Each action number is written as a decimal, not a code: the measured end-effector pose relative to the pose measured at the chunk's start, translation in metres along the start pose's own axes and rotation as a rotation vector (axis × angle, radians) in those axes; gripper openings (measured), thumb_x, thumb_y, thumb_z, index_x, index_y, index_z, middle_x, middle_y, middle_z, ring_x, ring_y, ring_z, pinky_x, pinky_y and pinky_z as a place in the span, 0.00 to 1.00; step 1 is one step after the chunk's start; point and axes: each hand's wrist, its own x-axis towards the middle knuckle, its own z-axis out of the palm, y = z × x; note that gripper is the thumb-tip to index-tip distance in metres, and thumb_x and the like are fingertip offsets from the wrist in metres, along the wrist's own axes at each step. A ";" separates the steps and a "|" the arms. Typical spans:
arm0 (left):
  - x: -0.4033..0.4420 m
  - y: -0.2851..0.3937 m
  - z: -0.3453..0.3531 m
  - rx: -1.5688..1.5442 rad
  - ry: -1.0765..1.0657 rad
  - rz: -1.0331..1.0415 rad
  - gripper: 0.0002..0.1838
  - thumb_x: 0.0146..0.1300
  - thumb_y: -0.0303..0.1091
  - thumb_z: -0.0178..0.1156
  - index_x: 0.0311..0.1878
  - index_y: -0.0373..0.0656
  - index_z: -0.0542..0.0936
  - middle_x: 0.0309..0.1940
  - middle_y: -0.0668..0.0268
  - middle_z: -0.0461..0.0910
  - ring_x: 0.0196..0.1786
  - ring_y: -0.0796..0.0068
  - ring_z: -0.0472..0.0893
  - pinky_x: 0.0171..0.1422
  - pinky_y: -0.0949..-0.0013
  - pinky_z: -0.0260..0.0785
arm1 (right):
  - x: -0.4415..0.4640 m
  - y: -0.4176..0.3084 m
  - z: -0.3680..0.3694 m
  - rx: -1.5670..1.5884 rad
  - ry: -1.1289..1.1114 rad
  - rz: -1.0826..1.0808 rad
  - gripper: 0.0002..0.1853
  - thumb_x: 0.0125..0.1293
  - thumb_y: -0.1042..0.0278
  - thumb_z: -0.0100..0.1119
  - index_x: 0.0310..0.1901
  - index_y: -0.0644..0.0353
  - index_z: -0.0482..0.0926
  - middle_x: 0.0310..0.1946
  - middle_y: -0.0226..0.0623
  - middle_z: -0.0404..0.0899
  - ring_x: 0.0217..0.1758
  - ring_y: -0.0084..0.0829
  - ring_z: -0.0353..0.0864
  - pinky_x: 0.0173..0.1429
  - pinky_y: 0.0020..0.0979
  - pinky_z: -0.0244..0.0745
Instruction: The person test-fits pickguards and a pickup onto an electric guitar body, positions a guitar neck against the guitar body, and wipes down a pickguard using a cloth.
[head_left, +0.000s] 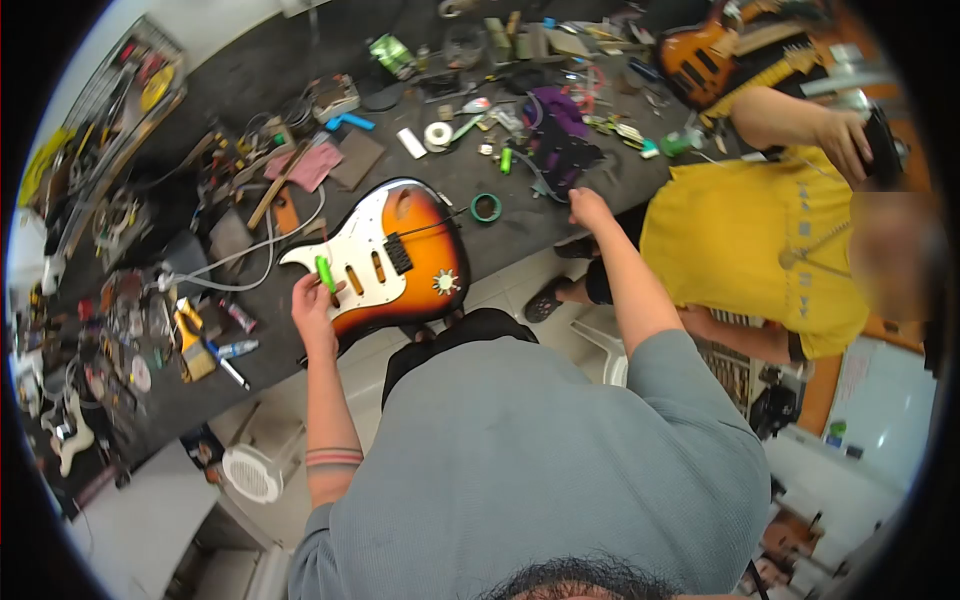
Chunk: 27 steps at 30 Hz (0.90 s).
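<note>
My left hand (314,312) is over the white pickguard of a sunburst electric guitar body (432,222), its fingers closed around a short bright green tool (325,274) whose exact kind I cannot make out. The body lies flat on the dark bench, with a black bridge and a sun-shaped sticker on its face. Stretched out to the right, my right hand (588,209) has its fingers drawn together at the bench edge, beside a black plate-like piece (560,165) and purple cloth (558,112). Whatever its fingertips hold is too small to see.
A roll of green tape (486,207) lies right of the guitar body. White tape (437,136) and a grey cable (225,284) are on the cluttered bench (510,240). A person in a yellow shirt (750,245) stands at right, near another sunburst guitar (695,62).
</note>
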 end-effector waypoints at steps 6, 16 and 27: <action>-0.005 0.014 -0.009 -0.075 0.001 0.042 0.15 0.82 0.25 0.59 0.67 0.33 0.74 0.54 0.56 0.87 0.57 0.56 0.91 0.60 0.65 0.76 | -0.011 0.005 -0.046 -0.206 0.238 -0.161 0.23 0.81 0.51 0.56 0.53 0.66 0.89 0.55 0.59 0.89 0.59 0.62 0.87 0.66 0.52 0.81; -0.045 0.068 0.070 -0.308 0.086 0.240 0.17 0.84 0.28 0.59 0.69 0.35 0.73 0.58 0.57 0.84 0.57 0.62 0.86 0.70 0.54 0.76 | 0.137 0.011 -0.281 0.488 0.917 -0.127 0.15 0.79 0.70 0.55 0.58 0.69 0.82 0.36 0.45 0.89 0.34 0.38 0.91 0.39 0.40 0.85; -0.070 0.019 0.257 -0.364 0.172 0.252 0.19 0.84 0.30 0.59 0.74 0.43 0.73 0.63 0.55 0.84 0.56 0.63 0.83 0.81 0.49 0.68 | 0.346 0.085 -0.423 0.754 1.286 0.446 0.18 0.69 0.75 0.65 0.55 0.81 0.83 0.54 0.65 0.89 0.57 0.54 0.93 0.58 0.50 0.91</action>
